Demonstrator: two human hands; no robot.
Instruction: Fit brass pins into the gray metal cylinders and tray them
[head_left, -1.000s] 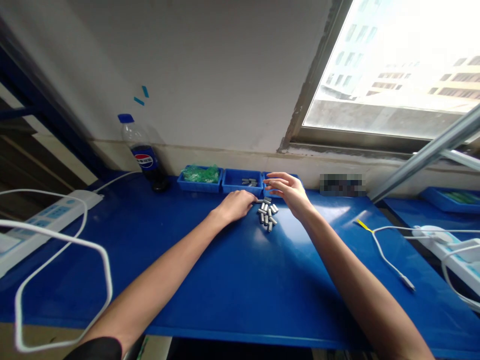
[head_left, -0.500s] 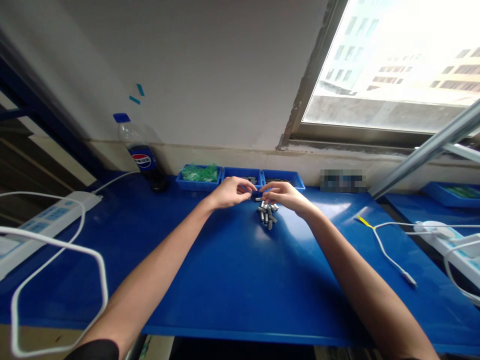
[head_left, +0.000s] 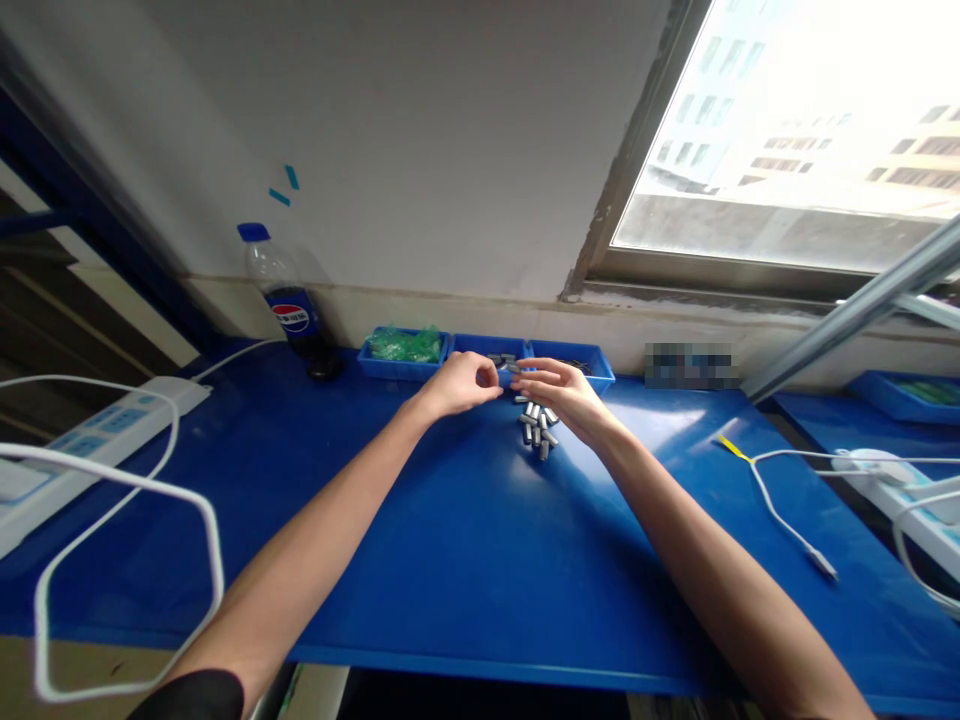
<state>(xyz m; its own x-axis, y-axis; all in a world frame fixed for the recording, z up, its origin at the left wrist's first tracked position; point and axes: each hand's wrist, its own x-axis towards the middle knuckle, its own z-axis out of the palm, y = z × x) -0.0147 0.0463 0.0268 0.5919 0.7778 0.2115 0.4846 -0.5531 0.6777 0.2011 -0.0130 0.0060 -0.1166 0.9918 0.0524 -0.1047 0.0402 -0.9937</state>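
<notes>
My left hand (head_left: 459, 385) is just in front of the middle blue bin (head_left: 469, 347), thumb and forefinger curled together in a pinch. Whatever it pinches, if anything, is too small to make out. Close by on the right, my right hand (head_left: 562, 395) has its fingers stretched out and slightly apart, pointing at the left fingertips. Below the right hand lies a small pile of short metallic cylinders (head_left: 537, 428) on the blue table (head_left: 480, 560). More small metallic pieces (head_left: 504, 361) show inside the middle bin, partly hidden behind my hands.
A bin with green plastic wrap (head_left: 405, 345) stands left of the middle bin; another with dark thin pieces (head_left: 576, 366) stands right. A cola bottle (head_left: 292, 310) is at back left. Power strips (head_left: 105, 435) and white cables (head_left: 780, 515) lie at both sides.
The left thumb and forefinger have curled closer into a ring. My right fingers have straightened and spread a little. The whole view has shifted slightly.
</notes>
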